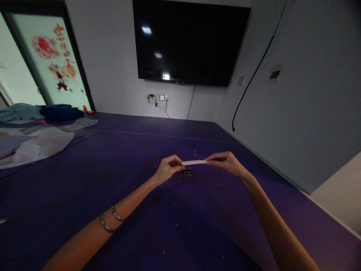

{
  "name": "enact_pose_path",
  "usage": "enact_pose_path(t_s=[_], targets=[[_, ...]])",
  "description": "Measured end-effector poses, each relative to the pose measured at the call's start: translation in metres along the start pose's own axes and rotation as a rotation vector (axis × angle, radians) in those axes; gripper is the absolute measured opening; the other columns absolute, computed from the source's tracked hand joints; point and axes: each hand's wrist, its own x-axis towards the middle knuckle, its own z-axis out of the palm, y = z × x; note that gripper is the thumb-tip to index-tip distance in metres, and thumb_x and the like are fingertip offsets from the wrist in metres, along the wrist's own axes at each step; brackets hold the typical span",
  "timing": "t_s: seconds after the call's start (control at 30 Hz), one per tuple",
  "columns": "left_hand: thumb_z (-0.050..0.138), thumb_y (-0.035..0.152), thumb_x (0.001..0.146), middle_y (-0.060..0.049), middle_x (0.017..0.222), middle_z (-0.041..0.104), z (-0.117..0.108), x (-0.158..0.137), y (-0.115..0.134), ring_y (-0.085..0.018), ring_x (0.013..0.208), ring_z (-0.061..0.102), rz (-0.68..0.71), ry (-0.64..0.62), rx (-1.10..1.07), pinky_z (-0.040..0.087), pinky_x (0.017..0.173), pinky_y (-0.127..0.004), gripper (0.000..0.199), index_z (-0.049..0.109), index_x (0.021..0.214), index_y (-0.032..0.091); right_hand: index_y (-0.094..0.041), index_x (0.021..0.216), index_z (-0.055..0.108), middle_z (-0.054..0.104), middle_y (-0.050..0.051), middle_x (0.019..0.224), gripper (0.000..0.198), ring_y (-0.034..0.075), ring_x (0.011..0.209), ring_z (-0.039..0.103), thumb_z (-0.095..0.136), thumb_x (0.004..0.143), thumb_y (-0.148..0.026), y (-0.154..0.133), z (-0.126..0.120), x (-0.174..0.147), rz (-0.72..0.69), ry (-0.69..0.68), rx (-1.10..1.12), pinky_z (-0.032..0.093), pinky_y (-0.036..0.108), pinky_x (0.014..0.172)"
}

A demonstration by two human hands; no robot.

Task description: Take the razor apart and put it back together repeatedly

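A slim white strip (194, 162) is stretched level between my two hands above the purple surface; its exact kind I cannot make out. My left hand (168, 168) pinches its left end between thumb and fingers. At the right end, my right hand (227, 163) grips it with the fingertips. Just below the strip lies a small dark box-like object (188, 172), partly metallic-looking and too small to identify. A thin dark tip (161, 158) shows behind my left hand.
White crumbs dot the purple surface (135, 226). Clear plastic sheeting (45, 145) and a dark blue cloth (60, 111) lie at the left. A black cable (254, 75) hangs along the right wall. A large television (191, 41) is mounted ahead, above wall sockets (161, 98).
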Motion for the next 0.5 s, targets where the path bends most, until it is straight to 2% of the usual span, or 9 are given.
enact_pose_path(t_s=[0.17,0.3,0.5], targets=[[0.071,0.021,0.063,-0.001,0.07,0.065,-0.0016,0.0002,-0.0026,-0.011,0.064,0.06,-0.003,0.013,0.002,0.047,0.065,-0.025,0.017,0.056,0.068,0.014,-0.021,0.085,0.073,0.071,0.005,0.086,0.025,0.021,0.082,0.064,0.066,0.068,-0.039,0.0011,0.0016,0.0013,0.006,0.053,0.013,0.049,0.034,0.075],[0.072,0.02,0.063,0.0,0.068,0.064,-0.0009,-0.0003,-0.0016,-0.011,0.063,0.059,0.002,0.001,0.023,0.046,0.064,-0.025,0.016,0.058,0.069,0.014,-0.021,0.084,0.073,0.071,0.004,0.084,0.023,0.021,0.081,0.064,0.066,0.068,-0.038,0.0011,0.0012,0.0013,0.001,-0.006,0.004,0.049,0.033,0.074],[0.072,0.02,0.062,-0.001,0.07,0.065,-0.0003,-0.0004,-0.0008,-0.011,0.066,0.06,-0.008,-0.004,-0.038,0.046,0.066,-0.025,0.017,0.057,0.068,0.014,-0.021,0.084,0.072,0.071,0.005,0.085,0.026,0.021,0.082,0.064,0.066,0.068,-0.04,0.002,-0.0002,0.0,0.02,0.042,0.022,0.049,0.033,0.075]])
